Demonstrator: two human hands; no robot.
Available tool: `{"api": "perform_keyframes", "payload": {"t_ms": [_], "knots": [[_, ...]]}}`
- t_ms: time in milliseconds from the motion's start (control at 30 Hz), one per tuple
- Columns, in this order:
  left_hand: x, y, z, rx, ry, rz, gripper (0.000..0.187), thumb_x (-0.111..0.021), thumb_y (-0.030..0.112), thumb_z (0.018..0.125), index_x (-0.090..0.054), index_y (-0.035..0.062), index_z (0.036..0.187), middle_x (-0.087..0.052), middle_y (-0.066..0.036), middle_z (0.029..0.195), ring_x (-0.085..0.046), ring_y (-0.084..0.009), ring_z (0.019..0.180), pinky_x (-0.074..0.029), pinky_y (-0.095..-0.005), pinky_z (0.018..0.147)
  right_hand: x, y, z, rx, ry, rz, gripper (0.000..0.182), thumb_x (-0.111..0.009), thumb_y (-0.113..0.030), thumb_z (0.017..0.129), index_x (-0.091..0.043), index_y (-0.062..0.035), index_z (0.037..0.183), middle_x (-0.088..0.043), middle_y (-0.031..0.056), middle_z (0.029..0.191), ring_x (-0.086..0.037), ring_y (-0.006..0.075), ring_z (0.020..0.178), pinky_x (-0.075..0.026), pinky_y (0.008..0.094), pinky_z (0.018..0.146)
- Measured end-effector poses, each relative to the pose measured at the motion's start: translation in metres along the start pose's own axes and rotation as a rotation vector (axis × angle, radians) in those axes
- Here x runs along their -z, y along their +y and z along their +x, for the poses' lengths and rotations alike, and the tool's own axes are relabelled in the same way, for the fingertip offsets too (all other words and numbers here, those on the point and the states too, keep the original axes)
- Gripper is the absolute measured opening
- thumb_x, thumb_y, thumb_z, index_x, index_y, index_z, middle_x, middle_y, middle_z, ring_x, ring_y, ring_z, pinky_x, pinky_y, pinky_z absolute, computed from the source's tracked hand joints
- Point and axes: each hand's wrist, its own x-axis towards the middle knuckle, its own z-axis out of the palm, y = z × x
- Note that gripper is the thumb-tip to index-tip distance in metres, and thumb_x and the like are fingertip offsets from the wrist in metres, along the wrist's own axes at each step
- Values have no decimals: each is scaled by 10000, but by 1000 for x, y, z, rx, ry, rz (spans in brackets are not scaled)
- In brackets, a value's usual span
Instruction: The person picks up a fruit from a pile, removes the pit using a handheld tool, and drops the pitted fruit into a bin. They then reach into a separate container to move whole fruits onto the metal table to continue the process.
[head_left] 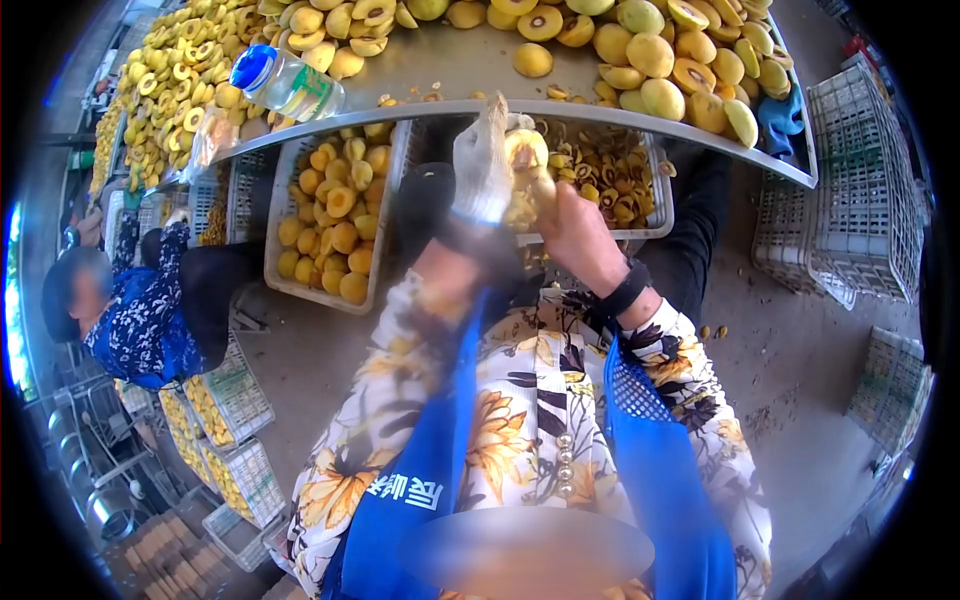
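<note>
My left hand (pixel 482 168), in a white glove, is closed around a cut yellow peach (pixel 526 150) above the crates under the table edge. Its pale inside, reddish at the middle, faces up. Bare and with a black band at the wrist, my right hand (pixel 583 240) is closed just below and right of the peach. A blurred yellowish shape lies between the two hands, and what the right fingers grip cannot be made out. Under my hands stands a crate (pixel 655 228) of peach scraps and pits. Another crate (pixel 275 255) to its left holds whole-looking yellow peaches.
A metal table (pixel 450 75) spans the front, heaped with halved peaches at left and right. On it are a blue-capped bottle (pixel 290 85) and a blue cloth (pixel 780 125). Stacked crates (pixel 840 190) stand right. A co-worker (pixel 150 310) sits left, near peach-filled crates (pixel 240 380).
</note>
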Motion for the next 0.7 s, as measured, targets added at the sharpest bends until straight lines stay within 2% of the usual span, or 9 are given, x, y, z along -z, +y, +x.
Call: {"api": "perform_keyframes", "payload": {"t_ms": [100,200,300,333,400,467,533,667,700], "knots": [[3,13,5,38,-80,387,529,-420,460,930,-623,-27,880,-632,-90,758,-601,-148,677,-489,-235,637,1,3,1,-35,-97,6,201,-573,-107,790,-479,50,874,-560,297,731,-547,471,751,-453,462,621],[6,21,11,221,-182,434,550,-358,462,948,-611,-27,956,-638,-89,800,-608,-159,727,-481,-241,728,5,-7,-1,46,-40,53,189,-556,-102,788,-489,54,871,-569,263,693,-585,417,695,-460,436,615],[-3,8,-2,-81,-113,155,520,-352,435,959,-599,-21,1006,-641,-81,834,-609,-153,730,-482,-240,734,-4,1,3,-86,35,202,179,-536,-100,791,-492,43,887,-572,163,631,-580,268,543,-457,367,515],[-4,-8,2,-343,-36,236,456,-404,395,955,-598,-14,1008,-642,-77,847,-613,-151,699,-496,-247,653,-4,-1,4,-124,3,262,178,-533,-103,793,-490,40,891,-564,132,626,-555,224,513,-442,341,480],[0,-23,-5,-245,-69,74,389,-469,347,940,-598,-15,996,-643,-76,831,-611,-154,677,-495,-259,595,-7,-5,3,-205,-73,376,171,-526,-105,801,-486,32,895,-548,82,618,-509,156,453,-409,289,415],[1,-22,-2,-102,10,-14,303,-540,282,907,-600,-10,959,-634,-97,775,-601,-177,631,-487,-269,552,-11,-8,0,-291,-147,478,158,-520,-104,811,-481,22,897,-534,45,613,-466,111,393,-373,240,355],[1,-13,-4,81,1,-175,248,-604,240,868,-600,-4,914,-610,-119,711,-580,-198,557,-487,-282,497,-6,-13,-2,-355,-237,577,144,-511,-93,812,-477,22,892,-527,46,608,-468,116,395,-379,239,354],[-14,-5,-9,86,39,-118,190,-617,175,843,-589,-10,877,-606,-137,686,-570,-199,503,-476,-292,440,-5,-14,-3,-484,-313,737,97,-497,-58,807,-481,-14,893,-493,36,586,-431,101,379,-349,226,333],[-4,-14,-5,-23,-59,102,275,-567,254,886,-582,-12,953,-646,-138,811,-616,-198,618,-500,-295,532,-4,-11,-3,-483,-333,790,95,-495,-50,805,-482,-22,895,-486,34,582,-417,96,374,-340,223,330]]}}
